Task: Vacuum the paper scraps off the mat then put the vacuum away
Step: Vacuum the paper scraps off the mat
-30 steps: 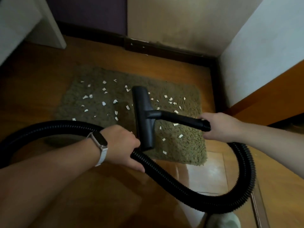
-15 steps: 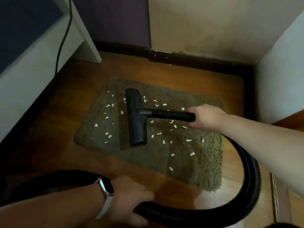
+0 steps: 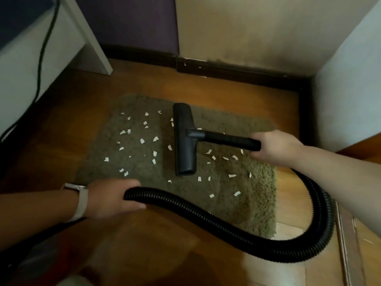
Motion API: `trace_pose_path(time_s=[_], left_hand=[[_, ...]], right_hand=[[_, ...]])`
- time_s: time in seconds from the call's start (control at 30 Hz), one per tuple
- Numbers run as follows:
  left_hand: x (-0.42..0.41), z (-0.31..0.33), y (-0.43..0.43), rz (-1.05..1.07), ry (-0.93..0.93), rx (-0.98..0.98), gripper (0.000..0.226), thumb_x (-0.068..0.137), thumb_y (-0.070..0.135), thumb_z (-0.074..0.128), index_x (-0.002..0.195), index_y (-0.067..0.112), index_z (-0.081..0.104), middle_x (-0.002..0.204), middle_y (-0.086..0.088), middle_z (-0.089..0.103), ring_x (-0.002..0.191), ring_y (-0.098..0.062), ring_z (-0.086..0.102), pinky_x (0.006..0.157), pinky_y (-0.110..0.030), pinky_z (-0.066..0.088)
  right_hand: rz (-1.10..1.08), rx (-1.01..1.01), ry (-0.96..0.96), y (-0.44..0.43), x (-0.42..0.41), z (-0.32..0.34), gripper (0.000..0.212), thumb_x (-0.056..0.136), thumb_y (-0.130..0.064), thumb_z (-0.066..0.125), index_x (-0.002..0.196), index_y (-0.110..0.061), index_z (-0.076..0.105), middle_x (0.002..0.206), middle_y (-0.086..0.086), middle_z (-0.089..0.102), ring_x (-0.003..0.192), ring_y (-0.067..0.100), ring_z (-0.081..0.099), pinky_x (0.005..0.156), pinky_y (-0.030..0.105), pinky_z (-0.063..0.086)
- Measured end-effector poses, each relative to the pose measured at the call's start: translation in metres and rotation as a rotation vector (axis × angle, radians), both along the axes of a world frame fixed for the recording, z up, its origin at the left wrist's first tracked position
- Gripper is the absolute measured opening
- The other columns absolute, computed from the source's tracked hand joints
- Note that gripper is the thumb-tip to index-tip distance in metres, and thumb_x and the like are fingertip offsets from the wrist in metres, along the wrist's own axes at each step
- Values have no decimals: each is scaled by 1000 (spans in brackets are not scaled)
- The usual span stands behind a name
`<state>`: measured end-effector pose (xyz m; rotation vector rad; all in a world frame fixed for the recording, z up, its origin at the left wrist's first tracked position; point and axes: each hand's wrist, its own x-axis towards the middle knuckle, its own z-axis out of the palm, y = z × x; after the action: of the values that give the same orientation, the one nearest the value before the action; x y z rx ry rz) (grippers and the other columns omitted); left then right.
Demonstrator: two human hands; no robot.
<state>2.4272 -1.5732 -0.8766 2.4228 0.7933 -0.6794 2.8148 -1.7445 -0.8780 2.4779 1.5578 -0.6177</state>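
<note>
Right hand [image 3: 276, 147] grips the wand [image 3: 228, 139], left hand [image 3: 111, 198] grips the hose [image 3: 206, 215]; floor nozzle [image 3: 184, 139] lies on the mat [image 3: 255, 195], long axis near-to-far, most paper scraps [image 3: 142, 140] left of it.

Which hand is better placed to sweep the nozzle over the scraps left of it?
Right hand: it grips the tube behind the nozzle. The left hand only holds the hose.
</note>
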Motion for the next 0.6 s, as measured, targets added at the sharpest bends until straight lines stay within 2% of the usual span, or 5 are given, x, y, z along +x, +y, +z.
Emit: trace_pose_path(time_s=[0.13, 0.27, 0.33, 0.47, 0.6], left_hand=[[7, -5, 12, -99, -50, 113, 35, 78, 71, 57, 91, 38, 53, 73, 13, 62, 64, 1, 57, 54, -16, 39], [12, -14, 26, -271, -21, 192, 37, 86, 73, 40, 102, 40, 44, 91, 15, 57, 78, -4, 56, 68, -23, 48], [13, -22, 31, -270, -17, 174, 35, 89, 69, 38, 102, 37, 43, 94, 13, 56, 79, -7, 57, 69, -28, 51], [12, -30, 55, -166, -50, 123, 31, 92, 63, 42, 96, 32, 41, 84, 11, 52, 71, -10, 55, 60, -29, 49], [2, -35, 62, -116, -178, 143, 34, 91, 65, 40, 98, 32, 40, 84, 13, 50, 72, -8, 55, 61, -27, 47]], right_hand=[[56, -32, 31, 33, -41, 5, 15, 89, -41, 60, 103, -38, 54, 71, -6, 64, 56, 12, 64, 42, 28, 50], [144, -68, -1, 62, -82, 2, 20, 89, -44, 59, 108, -41, 54, 72, -10, 60, 59, 9, 60, 50, 29, 52], [173, -95, -23, 74, -96, -8, 22, 90, -45, 57, 111, -39, 53, 72, -10, 59, 59, 10, 59, 50, 28, 50], [170, -167, -95, 93, -115, -22, 31, 93, -48, 50, 122, -38, 48, 76, -11, 56, 64, 14, 57, 54, 28, 44], [136, -143, -112, 100, -123, -37, 32, 90, -51, 50, 118, -37, 49, 84, -8, 60, 77, 21, 64, 58, 28, 42]])
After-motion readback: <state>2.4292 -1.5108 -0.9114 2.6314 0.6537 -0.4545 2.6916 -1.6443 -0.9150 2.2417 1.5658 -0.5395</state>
